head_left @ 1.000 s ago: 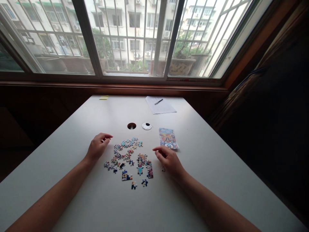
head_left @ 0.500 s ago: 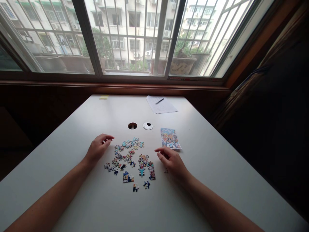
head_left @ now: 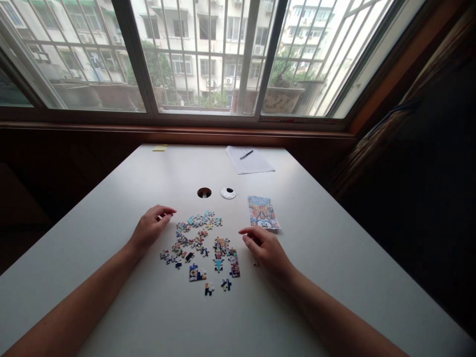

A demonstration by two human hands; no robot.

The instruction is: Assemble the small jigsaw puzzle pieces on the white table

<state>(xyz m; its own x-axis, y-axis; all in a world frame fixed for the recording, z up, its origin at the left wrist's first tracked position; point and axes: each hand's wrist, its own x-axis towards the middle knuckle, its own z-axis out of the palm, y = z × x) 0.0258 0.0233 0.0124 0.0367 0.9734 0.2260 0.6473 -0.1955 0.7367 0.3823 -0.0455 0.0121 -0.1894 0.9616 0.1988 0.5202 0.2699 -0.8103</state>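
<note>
Resting on the table, my left hand has loosely bent fingers apart and holds nothing. It lies just left of the loose jigsaw puzzle pieces. My right hand rests to the right of them, thumb and forefinger apart, with nothing seen between them. Close to its fingertips is a joined puzzle section, with an edge strip beside it. Nearer me lie a dark joined corner and two small pieces or clusters, one blue. A single piece is partly covered by my right hand.
A colourful picture sheet lies beyond my right hand. Farther back are papers with a pen on top, and yellow sticky notes. The white table has a cable hole with its round cover alongside.
</note>
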